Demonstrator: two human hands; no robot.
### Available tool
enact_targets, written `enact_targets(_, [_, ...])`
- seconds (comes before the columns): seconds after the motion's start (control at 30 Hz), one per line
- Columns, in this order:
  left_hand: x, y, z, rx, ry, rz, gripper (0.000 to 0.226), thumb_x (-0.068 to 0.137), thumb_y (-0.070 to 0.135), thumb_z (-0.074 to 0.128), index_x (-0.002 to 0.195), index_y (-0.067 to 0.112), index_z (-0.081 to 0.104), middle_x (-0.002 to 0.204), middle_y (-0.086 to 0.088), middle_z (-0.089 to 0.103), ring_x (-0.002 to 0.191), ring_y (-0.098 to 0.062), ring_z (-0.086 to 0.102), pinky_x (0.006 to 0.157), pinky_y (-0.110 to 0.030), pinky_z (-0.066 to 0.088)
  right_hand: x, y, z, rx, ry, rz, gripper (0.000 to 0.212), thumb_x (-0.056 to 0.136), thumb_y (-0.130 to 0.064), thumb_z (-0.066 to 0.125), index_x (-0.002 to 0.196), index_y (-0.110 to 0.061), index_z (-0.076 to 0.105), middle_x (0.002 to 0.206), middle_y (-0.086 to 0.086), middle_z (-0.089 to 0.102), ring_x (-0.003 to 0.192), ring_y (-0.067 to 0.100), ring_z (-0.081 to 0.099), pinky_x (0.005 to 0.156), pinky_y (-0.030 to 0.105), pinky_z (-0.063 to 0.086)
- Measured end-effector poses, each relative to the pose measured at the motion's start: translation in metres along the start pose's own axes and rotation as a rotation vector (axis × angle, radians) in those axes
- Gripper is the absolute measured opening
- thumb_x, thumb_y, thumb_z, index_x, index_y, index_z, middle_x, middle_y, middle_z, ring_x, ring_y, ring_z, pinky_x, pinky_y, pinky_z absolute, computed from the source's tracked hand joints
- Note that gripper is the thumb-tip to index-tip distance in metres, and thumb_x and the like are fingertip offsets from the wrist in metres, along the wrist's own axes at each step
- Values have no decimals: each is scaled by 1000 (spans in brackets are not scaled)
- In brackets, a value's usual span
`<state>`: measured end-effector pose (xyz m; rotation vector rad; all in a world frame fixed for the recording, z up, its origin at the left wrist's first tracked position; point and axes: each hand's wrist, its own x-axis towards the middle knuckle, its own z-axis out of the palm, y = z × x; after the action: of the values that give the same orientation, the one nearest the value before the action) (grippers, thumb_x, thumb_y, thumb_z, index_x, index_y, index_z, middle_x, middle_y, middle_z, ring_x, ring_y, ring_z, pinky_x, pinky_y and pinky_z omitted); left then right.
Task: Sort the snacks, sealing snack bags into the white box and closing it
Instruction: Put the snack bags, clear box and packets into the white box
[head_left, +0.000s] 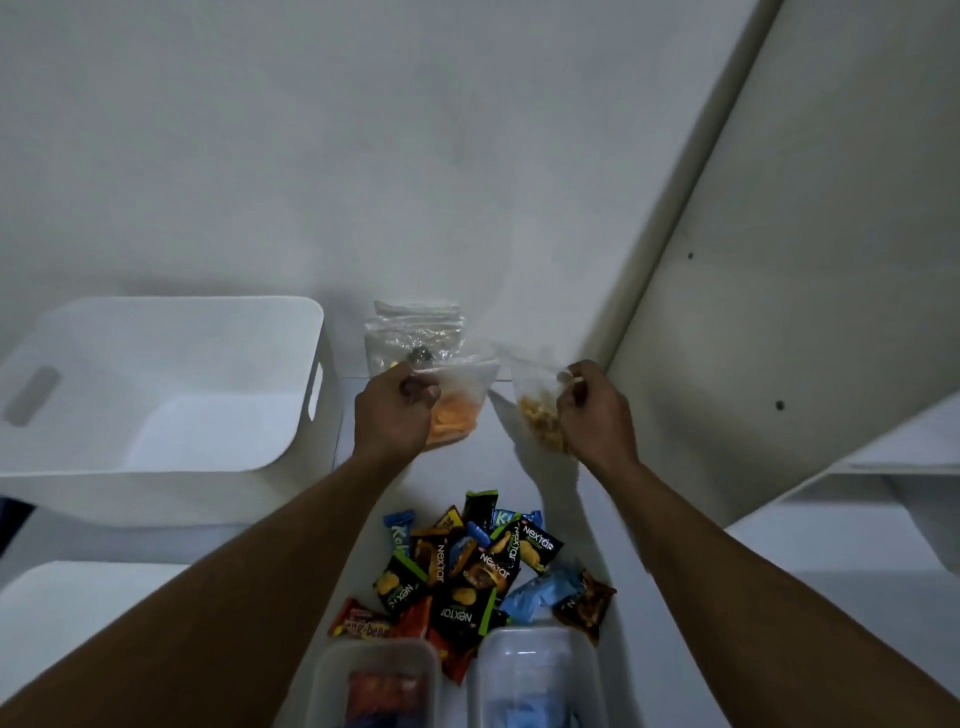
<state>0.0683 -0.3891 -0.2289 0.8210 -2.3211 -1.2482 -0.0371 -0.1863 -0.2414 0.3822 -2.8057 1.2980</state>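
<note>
My left hand (400, 410) grips the top edge of a clear zip bag of orange snacks (457, 410), lifted off the white surface. My right hand (592, 410) pinches a second clear zip bag of yellow-brown snacks (537, 415), also raised. Behind both, several more clear bags (415, 332) lean against the wall. The open white box (171, 384) with cut-out handles stands to the left, with nothing visible inside it. A white lid (67, 608) lies in front of the box at the lower left.
A heap of wrapped snack packets (478, 566) lies between my forearms. Two clear plastic tubs (374, 680) (540, 675) stand at the near edge, with red and blue packets inside. A white cabinet panel (779, 260) rises on the right.
</note>
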Motion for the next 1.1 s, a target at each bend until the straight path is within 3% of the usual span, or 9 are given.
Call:
enact_targets(0.17, [-2, 42, -35, -12, 17, 57, 5, 84, 21, 66, 85, 18, 71, 82, 3, 72, 83, -17, 65, 78, -32, 48, -3, -44, -37, 54, 20, -2, 10, 94, -20, 52, 87, -23, 58, 75, -7, 63, 67, 14, 59, 59, 25, 41])
enact_targets(0.23, [-2, 58, -54, -20, 22, 81, 6, 85, 21, 67, 84, 16, 71, 80, 2, 71, 78, -15, 63, 72, -26, 45, -4, -66, -50, 56, 19, -20, 13, 94, -23, 54, 83, -20, 60, 73, -7, 65, 63, 5, 60, 53, 21, 43])
enact_targets(0.33, [2, 81, -86, -47, 27, 94, 8, 85, 20, 69, 77, 18, 69, 74, 10, 67, 71, -3, 59, 63, -13, 39, -2, -102, -66, 67, 41, -51, 13, 90, -22, 56, 78, -17, 62, 71, -6, 67, 67, 6, 62, 59, 24, 47])
enact_targets(0.43, [10, 92, -123, -83, 10, 127, 11, 83, 17, 70, 74, 23, 67, 76, 11, 68, 77, -10, 64, 71, -21, 45, 0, -142, -77, 43, 41, -121, 8, 88, -19, 57, 81, -18, 61, 73, -9, 66, 66, -1, 59, 54, 17, 41])
enact_targets(0.53, [18, 99, -162, -143, 26, 159, 23, 82, 7, 70, 75, 29, 67, 85, 6, 73, 83, -19, 70, 81, -31, 54, 1, -181, -79, 75, 2, -180, 10, 92, -14, 54, 97, -21, 60, 81, -8, 65, 62, 1, 60, 49, 10, 39])
enact_targets(0.63, [28, 99, -199, -149, 47, 154, 29, 84, 3, 64, 74, 30, 68, 88, 6, 74, 77, -20, 70, 71, -25, 54, 1, -218, -73, 55, -46, -219, 25, 95, -11, 46, 107, -27, 60, 82, -7, 65, 59, 7, 59, 49, 14, 39])
enact_targets(0.73, [41, 89, -234, -153, 80, 120, 27, 79, 10, 67, 68, 35, 72, 83, 10, 73, 80, -19, 70, 75, -27, 53, 0, -251, -57, 62, -43, -228, 30, 92, -10, 42, 100, -23, 68, 94, -7, 69, 71, 12, 61, 62, 23, 44])
enact_targets(0.93, [62, 55, -294, -112, 46, 99, 6, 75, 26, 68, 74, 24, 73, 68, 5, 73, 78, -19, 72, 77, -39, 58, -3, -302, -10, 13, -49, -252, 17, 94, -25, 56, 85, -17, 67, 82, -2, 70, 80, 15, 64, 65, 25, 44])
enact_targets(1.1, [87, 16, -326, -79, -67, 50, 16, 72, 7, 70, 81, 21, 74, 75, 0, 75, 73, -20, 73, 74, -42, 59, -3, -328, 37, -14, -82, -278, 17, 95, -18, 53, 86, -16, 68, 85, -7, 69, 86, 16, 65, 64, 16, 42])
